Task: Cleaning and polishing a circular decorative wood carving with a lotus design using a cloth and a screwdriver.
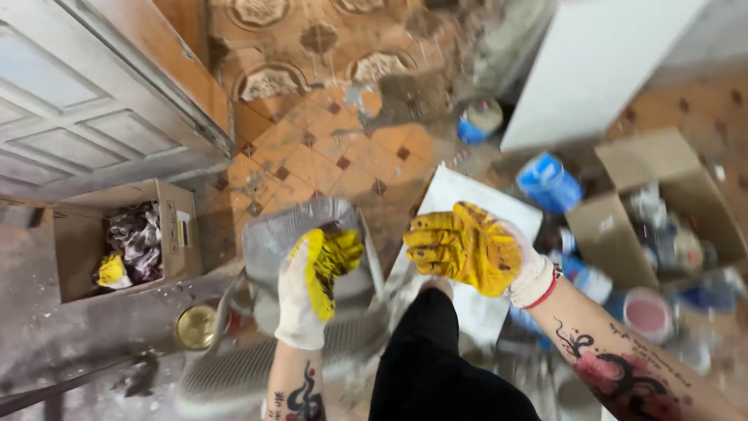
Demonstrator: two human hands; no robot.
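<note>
L hand [315, 273] in a yellow-palmed glove has its fingers [343, 249] curled over the near rim of the grey plastic bucket [292, 230], which sits on the floor just ahead of it. R hand [467, 248] hovers beside it to the right, fingers half-bent, holding nothing, above a white board [467, 195]; the L hand is nearer.

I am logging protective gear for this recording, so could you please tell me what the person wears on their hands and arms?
Both the left hand and the right hand wear white knit gloves with yellow coated palms and fingers, smudged dark. A red band circles the right wrist. No sleeves cover the forearms; both carry dark tattoos, the right one with red parts.
</note>
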